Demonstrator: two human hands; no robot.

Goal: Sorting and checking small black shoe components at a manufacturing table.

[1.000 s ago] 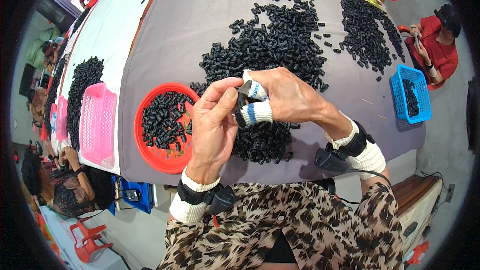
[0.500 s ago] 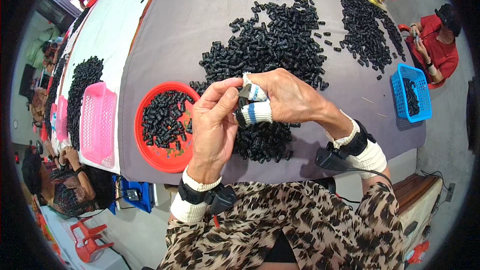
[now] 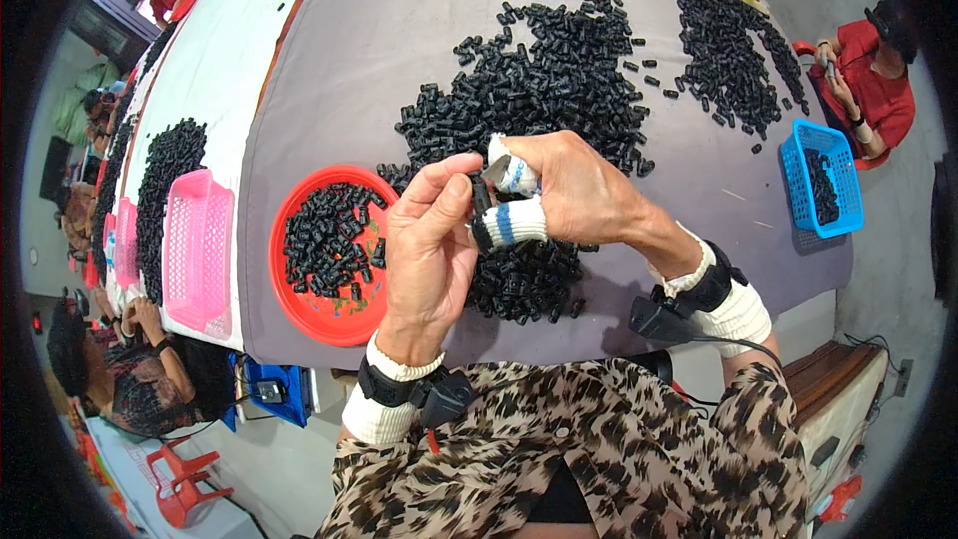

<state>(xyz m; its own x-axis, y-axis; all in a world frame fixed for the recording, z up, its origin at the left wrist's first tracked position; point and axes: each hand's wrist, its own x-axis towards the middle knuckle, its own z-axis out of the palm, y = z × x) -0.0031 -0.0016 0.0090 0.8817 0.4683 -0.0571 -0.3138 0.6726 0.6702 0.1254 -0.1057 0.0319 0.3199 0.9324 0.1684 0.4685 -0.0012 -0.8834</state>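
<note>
Between the thumb and forefinger of my left hand [image 3: 424, 260] is a small black plastic part [image 3: 481, 198], held upright over the heap. My right hand [image 3: 589, 190] is closed close beside it. White cloth covers with blue marks [image 3: 517, 221] wrap the right thumb and a finger. A thin grey edge shows at the right thumb, too small to name for certain. Behind and below both hands lies a large heap of similar black parts [image 3: 529, 90]. Left of my left hand, a round red tray [image 3: 296, 314] holds more of them.
Pink baskets [image 3: 198, 250] stand on the white-covered table at left, beside another black heap [image 3: 170, 165]. A blue basket [image 3: 848, 185] with black parts sits at the right edge. More parts [image 3: 723, 65] spread at far right. Co-workers sit along both sides.
My right hand has turned and lifted slightly away from the black part, which now shows more between the hands. The left hand keeps its hold almost in place.
</note>
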